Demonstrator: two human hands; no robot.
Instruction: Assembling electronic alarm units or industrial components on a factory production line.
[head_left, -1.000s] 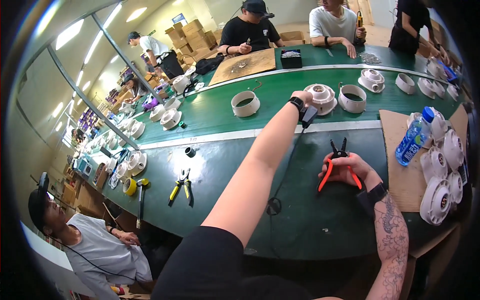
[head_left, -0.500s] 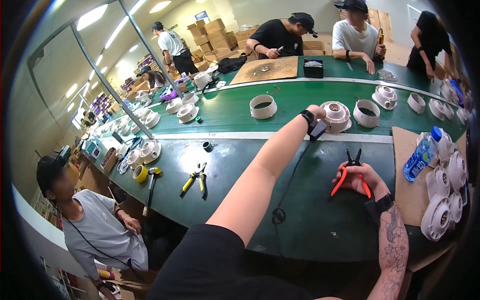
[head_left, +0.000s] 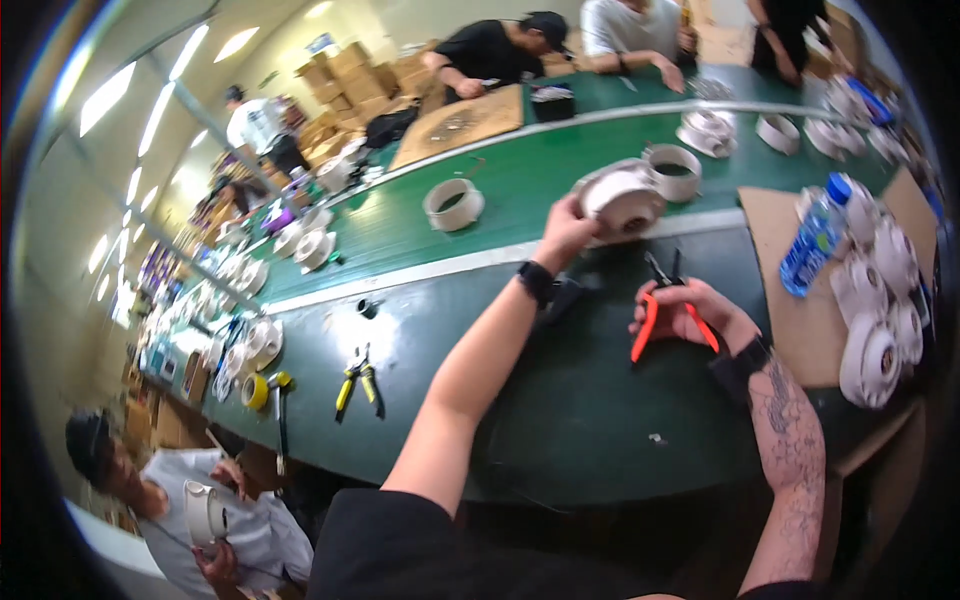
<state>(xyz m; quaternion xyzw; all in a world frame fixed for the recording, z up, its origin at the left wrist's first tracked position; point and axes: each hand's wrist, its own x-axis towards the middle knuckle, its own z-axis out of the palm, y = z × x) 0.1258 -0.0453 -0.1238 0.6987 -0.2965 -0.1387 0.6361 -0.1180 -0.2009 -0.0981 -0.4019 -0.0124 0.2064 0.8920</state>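
My left hand (head_left: 568,232) grips a round white plastic housing (head_left: 622,200) by its left side. The housing is tilted and held up over the near edge of the green belt, with a brownish part in its centre. In my right hand (head_left: 690,308) is a pair of pliers with orange-red handles (head_left: 645,328); the dark jaws point away from me and stand apart. Just beyond the held housing, a white ring (head_left: 672,174) lies on the belt. Some motion blur softens the housing's details.
Yellow-black pliers (head_left: 358,382), a hammer (head_left: 281,420) and yellow tape (head_left: 255,391) lie on the table at left. A blue-capped bottle (head_left: 812,240) and several white housings (head_left: 872,352) rest at right on cardboard (head_left: 765,215). A co-worker (head_left: 205,510) sits at lower left, others across the belt.
My left hand has lifted the housing off the belt and drawn it nearer, tilting it. The view has shifted. The co-worker at lower left now holds a white part.
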